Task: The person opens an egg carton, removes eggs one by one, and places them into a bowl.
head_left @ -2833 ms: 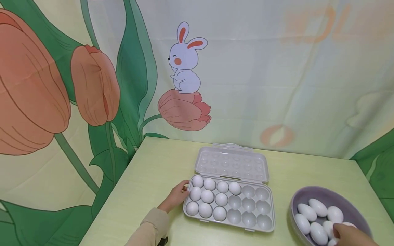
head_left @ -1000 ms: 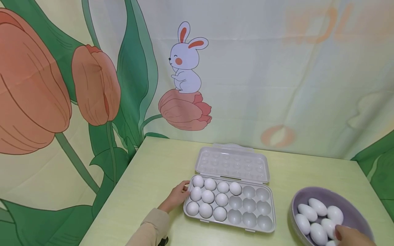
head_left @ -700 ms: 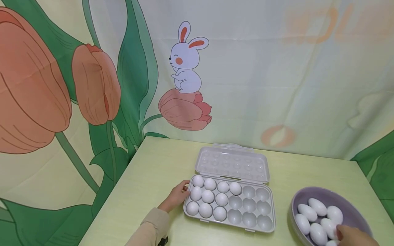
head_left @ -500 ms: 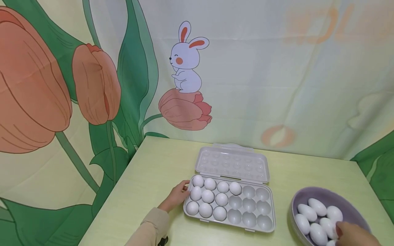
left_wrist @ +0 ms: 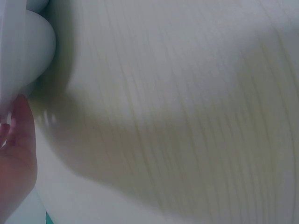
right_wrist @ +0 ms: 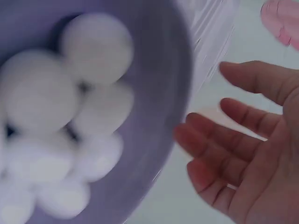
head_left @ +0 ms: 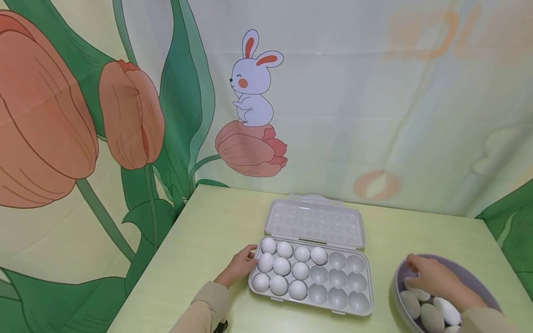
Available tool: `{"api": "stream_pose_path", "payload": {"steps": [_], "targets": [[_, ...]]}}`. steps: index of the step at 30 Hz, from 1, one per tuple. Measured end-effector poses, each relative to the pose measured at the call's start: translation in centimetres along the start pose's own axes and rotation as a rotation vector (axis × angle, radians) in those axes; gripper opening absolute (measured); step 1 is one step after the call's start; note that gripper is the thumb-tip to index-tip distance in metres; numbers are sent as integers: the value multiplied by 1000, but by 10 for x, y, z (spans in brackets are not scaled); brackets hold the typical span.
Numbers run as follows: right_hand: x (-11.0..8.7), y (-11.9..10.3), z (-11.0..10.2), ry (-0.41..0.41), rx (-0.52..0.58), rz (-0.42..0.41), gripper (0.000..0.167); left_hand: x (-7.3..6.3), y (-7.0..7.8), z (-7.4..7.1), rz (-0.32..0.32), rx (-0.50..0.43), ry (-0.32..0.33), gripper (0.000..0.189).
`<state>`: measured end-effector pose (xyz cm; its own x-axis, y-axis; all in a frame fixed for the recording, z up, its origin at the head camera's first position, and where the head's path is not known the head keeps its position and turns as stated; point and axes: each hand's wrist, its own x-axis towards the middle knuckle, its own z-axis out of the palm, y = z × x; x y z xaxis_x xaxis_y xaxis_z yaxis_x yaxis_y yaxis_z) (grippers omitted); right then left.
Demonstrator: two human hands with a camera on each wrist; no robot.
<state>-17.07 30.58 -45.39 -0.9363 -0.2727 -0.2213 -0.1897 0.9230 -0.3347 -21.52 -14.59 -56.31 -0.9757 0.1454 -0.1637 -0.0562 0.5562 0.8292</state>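
Observation:
My left hand (head_left: 239, 265) holds the left end of a grey plastic egg carton (head_left: 337, 277), thumb and fingers at its edge. Its hinged lid (head_left: 314, 223) lies back, away from me. White eggs (head_left: 278, 285) fill the carton's left cups, while the right cups are bare. Over a purple bowl (head_left: 468, 273) at the right, my right hand (head_left: 433, 280) reaches towards the far left rim. In the right wrist view its fingers (right_wrist: 243, 140) are spread and hold nothing, just beside the rim. Several white eggs (right_wrist: 98, 49) lie inside the bowl, partly hidden by the arm in the head view.
Carton and bowl stand apart on a pale yellow wood-grain table (head_left: 187, 259). Behind the table hangs a cloth backdrop (head_left: 333, 115) printed with tulips and a rabbit.
My right hand has moved up and left, from low among the eggs to above the bowl's far left side, fingers spread. The left hand and carton stay put.

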Motion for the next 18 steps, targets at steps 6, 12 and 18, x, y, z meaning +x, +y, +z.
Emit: {"api": "stream_pose_path", "payload": {"steps": [6, 12, 18], "targets": [[36, -32, 14, 57, 54, -178, 34, -1, 2, -1, -15, -4, 2, 40], [67, -56, 34, 102, 78, -247, 38, -2, 3, -1, -30, -4, 6, 41], [93, -77, 56, 123, 140, -245, 36, -3, 3, -1, -21, -8, 6, 40]]}}
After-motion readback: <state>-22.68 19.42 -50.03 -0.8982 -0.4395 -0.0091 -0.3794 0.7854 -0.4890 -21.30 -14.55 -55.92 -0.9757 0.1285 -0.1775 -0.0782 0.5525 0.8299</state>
